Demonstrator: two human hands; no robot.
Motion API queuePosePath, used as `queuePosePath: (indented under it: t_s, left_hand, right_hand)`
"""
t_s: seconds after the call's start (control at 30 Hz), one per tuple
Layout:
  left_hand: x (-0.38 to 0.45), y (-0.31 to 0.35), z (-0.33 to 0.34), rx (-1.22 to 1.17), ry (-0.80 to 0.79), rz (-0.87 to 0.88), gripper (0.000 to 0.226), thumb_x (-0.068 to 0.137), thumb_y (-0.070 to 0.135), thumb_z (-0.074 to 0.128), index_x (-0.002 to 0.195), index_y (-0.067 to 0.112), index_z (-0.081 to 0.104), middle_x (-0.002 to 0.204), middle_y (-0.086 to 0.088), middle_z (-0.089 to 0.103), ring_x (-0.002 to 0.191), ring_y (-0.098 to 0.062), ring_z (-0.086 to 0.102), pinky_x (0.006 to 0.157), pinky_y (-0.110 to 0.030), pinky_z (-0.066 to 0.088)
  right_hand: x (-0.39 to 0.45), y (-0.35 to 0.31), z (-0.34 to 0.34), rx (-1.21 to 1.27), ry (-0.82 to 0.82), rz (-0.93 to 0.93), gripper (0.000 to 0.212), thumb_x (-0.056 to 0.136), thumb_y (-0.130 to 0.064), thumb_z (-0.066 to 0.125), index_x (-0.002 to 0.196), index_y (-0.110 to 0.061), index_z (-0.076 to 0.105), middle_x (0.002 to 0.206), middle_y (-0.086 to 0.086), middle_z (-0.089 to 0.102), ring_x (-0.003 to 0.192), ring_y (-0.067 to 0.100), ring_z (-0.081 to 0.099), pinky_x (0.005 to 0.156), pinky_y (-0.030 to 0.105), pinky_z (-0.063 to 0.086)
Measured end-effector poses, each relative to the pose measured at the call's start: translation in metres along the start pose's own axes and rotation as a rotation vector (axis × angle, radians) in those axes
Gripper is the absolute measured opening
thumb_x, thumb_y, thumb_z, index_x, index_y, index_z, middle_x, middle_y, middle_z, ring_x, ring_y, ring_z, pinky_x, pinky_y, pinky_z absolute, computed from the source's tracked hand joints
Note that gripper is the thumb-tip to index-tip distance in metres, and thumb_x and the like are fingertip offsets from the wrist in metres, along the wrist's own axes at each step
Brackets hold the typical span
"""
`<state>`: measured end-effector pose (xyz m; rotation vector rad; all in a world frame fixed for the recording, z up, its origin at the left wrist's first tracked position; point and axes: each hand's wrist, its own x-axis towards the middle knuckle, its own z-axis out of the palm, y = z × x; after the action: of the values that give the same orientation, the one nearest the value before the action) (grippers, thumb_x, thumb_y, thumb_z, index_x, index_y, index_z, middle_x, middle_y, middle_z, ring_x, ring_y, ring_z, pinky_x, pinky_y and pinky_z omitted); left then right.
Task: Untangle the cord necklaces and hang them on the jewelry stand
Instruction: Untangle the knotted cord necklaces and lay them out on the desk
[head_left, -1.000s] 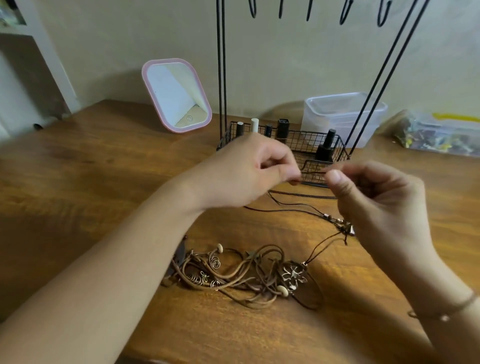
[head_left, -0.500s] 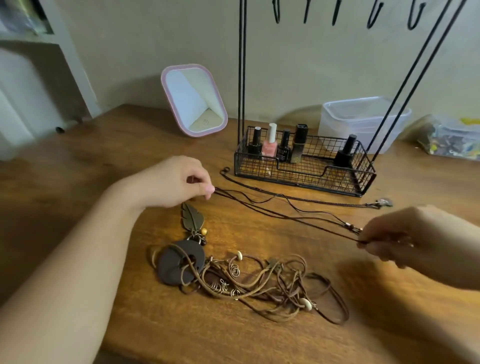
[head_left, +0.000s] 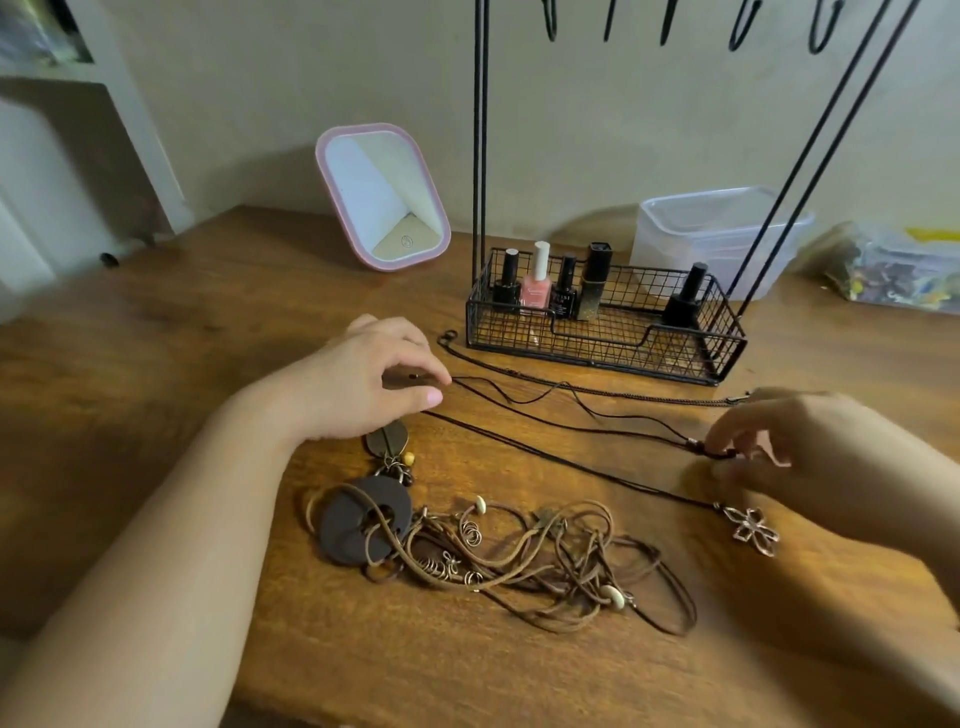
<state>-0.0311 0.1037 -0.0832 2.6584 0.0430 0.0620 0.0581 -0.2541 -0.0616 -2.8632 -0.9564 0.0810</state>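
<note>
Left hand (head_left: 363, 384) pinches dark cord (head_left: 571, 426); right hand (head_left: 810, 457) pinches its beaded end. Tangled necklaces (head_left: 519, 556) lie below both fingers. Risk: pulling apart tightens a knot.

Wooden table (head_left: 182, 332), warm brown, grain visible. On it: pink-framed mirror (head_left: 382, 195) propped at the back; wire basket (head_left: 605, 335) of the jewelry stand, holding nail polish bottles (head_left: 536, 280); clear plastic tub (head_left: 719, 234) behind basket; bag of small bits (head_left: 893, 270) far right, blurred. Nearer: thin dark cords (head_left: 561, 426) stretched out, flower pendant (head_left: 750, 530), tangled brown necklaces (head_left: 524, 564) with round dark disc (head_left: 358, 519).
</note>
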Motion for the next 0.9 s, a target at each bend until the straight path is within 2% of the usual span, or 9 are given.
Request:
queuePosePath:
  t_s: [0.23,0.3,0.37,0.43,0.53,0.63,0.7,0.8,0.9]
  left_hand:
    - [0.003,-0.010,0.005,0.053,0.063,-0.120,0.021,0.098,0.043,0.053,0.115,0.048,0.064,0.122,0.023,0.051,0.127,-0.012,0.031,0.110,-0.049,0.028]
    - [0.003,-0.012,0.004,0.106,0.082,-0.130,0.025,0.098,0.041,0.054,0.122,0.045,0.062,0.123,0.020,0.050,0.127,-0.013,0.033,0.109,-0.047,0.028]
    - [0.001,-0.012,0.001,0.100,0.110,-0.094,0.024,0.097,0.039,0.057,0.119,0.044,0.063,0.121,0.019,0.051,0.124,-0.012,0.037,0.106,-0.042,0.033]
    - [-0.002,-0.007,-0.003,0.008,0.159,-0.017,0.018,0.093,0.037,0.063,0.110,0.043,0.065,0.116,0.021,0.053,0.116,-0.006,0.046,0.098,-0.034,0.040]
    - [-0.007,0.011,-0.006,-0.109,0.168,0.144,0.012,0.086,0.038,0.068,0.098,0.041,0.069,0.105,0.022,0.062,0.100,-0.002,0.057,0.085,-0.034,0.053]
    - [-0.016,0.036,-0.010,-0.291,-0.039,0.297,0.021,0.077,0.044,0.073,0.096,0.034,0.072,0.099,0.013,0.069,0.097,-0.013,0.065,0.081,-0.035,0.056]
    - [-0.022,0.052,-0.007,-0.332,-0.241,0.348,0.034,0.073,0.040,0.082,0.103,0.031,0.071,0.101,0.012,0.070,0.099,-0.013,0.066,0.083,-0.031,0.055]
    - [-0.024,0.068,0.006,-0.213,-0.519,0.325,0.053,0.071,0.039,0.086,0.119,0.035,0.064,0.109,0.015,0.069,0.104,-0.002,0.064,0.087,-0.025,0.055]
    - [-0.022,0.072,0.015,-0.117,-0.562,0.269,0.034,0.081,0.037,0.079,0.112,0.035,0.066,0.101,0.018,0.070,0.092,0.004,0.065,0.081,-0.021,0.055]
  right_hand:
    - [0.020,0.021,0.017,0.115,0.096,0.132,0.041,0.087,-0.015,0.072,0.071,-0.048,0.055,0.087,-0.021,0.057,0.076,0.005,0.052,0.069,0.030,0.040]
    - [0.020,0.019,0.019,0.090,0.158,0.120,0.034,0.086,-0.021,0.073,0.073,-0.048,0.057,0.090,-0.016,0.060,0.082,0.015,0.054,0.069,0.031,0.042]
    - [0.010,0.008,0.018,-0.037,0.290,0.054,0.007,0.084,-0.037,0.071,0.087,-0.042,0.067,0.100,-0.010,0.065,0.093,0.019,0.054,0.069,0.035,0.049]
    - [-0.002,-0.016,0.014,0.012,0.321,-0.120,0.023,0.084,-0.053,0.062,0.098,-0.037,0.071,0.105,-0.013,0.065,0.097,0.014,0.056,0.070,0.035,0.052]
    - [-0.012,-0.055,0.021,0.164,0.087,-0.332,0.050,0.080,-0.076,0.046,0.106,-0.040,0.070,0.107,-0.027,0.059,0.101,0.001,0.055,0.079,0.025,0.051]
    - [-0.010,-0.062,0.034,0.116,0.054,-0.466,0.039,0.081,-0.071,0.043,0.095,-0.042,0.065,0.099,-0.025,0.058,0.097,0.000,0.054,0.076,0.024,0.052]
    - [-0.011,-0.060,0.029,0.427,0.087,-0.469,0.029,0.083,-0.063,0.052,0.089,-0.037,0.064,0.090,-0.015,0.065,0.087,0.005,0.061,0.070,0.022,0.051]
    - [-0.017,-0.055,0.016,1.100,0.192,-0.467,0.028,0.085,-0.052,0.066,0.086,-0.024,0.065,0.076,0.002,0.070,0.072,0.024,0.068,0.069,0.035,0.057]
    - [-0.017,-0.056,0.010,1.404,0.320,-0.409,0.024,0.086,-0.047,0.069,0.091,-0.025,0.061,0.060,0.004,0.061,0.059,0.029,0.061,0.062,0.041,0.051]
